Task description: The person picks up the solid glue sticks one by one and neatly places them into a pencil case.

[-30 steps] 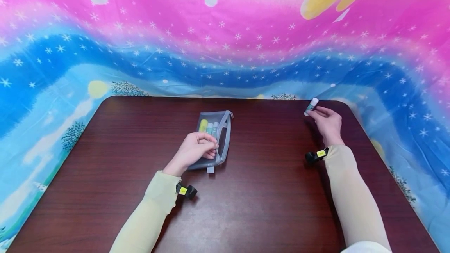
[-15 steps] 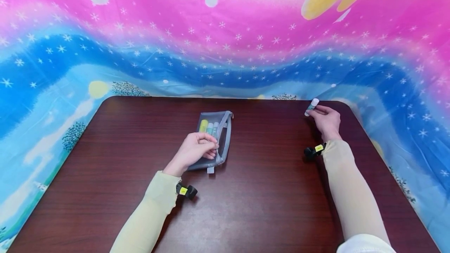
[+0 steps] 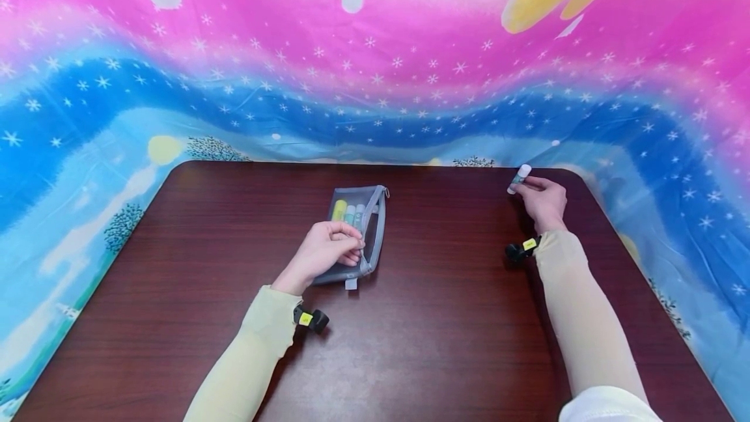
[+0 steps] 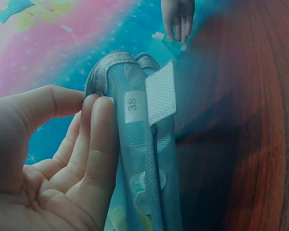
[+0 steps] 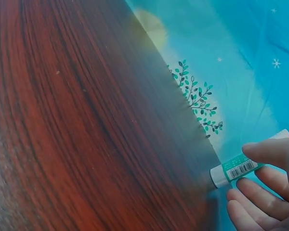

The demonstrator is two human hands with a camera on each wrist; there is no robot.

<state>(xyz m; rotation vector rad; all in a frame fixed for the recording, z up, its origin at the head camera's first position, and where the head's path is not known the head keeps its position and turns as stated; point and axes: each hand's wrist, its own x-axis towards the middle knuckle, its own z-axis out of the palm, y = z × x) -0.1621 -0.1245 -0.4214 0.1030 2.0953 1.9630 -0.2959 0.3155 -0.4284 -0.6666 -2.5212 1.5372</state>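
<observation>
A grey mesh zip pouch (image 3: 379, 230) lies on the table with its zip side gaping to the right. Through the mesh show a yellow tube (image 3: 339, 210) and two white-and-green sticks (image 3: 349, 214). My left hand (image 3: 326, 247) pinches the pouch's zip edge between thumb and fingers; the left wrist view shows a "38" label and a white fabric tag (image 4: 161, 94) on its end. Far to the right, my right hand (image 3: 546, 202) holds a white-and-green glue stick (image 5: 241, 167) between thumb and fingers. The stick is tilted, near the back right table corner.
The dark wood table (image 3: 433, 318) has a rounded back right corner close to the right hand. A patterned pink-and-blue cloth (image 3: 410, 51) surrounds its back and sides. Black cameras are strapped to both wrists.
My right wrist and forearm have shifted slightly inward and away from me, while the glue stick stays almost in place. The left hand and the pouch look the same.
</observation>
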